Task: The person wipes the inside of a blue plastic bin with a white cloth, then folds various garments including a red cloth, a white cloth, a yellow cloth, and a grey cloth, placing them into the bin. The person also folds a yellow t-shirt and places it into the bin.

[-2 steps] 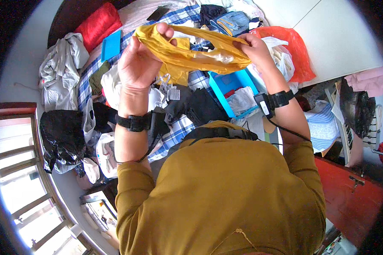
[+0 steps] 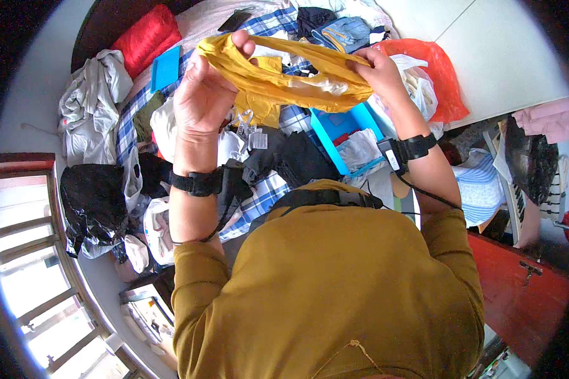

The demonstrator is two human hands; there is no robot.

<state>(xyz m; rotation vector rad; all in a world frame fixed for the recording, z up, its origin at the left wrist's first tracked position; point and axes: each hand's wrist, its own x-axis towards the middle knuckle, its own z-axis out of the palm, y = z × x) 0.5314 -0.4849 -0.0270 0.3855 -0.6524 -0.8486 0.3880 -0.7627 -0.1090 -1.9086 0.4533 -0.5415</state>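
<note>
Over the bed (image 2: 267,194), my left hand (image 2: 203,98), half-curled round yellow cloth (image 2: 284,95), has drawn it slightly wider; my right hand (image 2: 384,74) pinches it.

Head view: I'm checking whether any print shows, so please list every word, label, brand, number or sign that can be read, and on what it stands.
No text reads clearly.
Black device beside the right wrist strap: white label, its marks too small to read.
Pale tags below the yellow cloth in the picture: any print too small to read.
</note>
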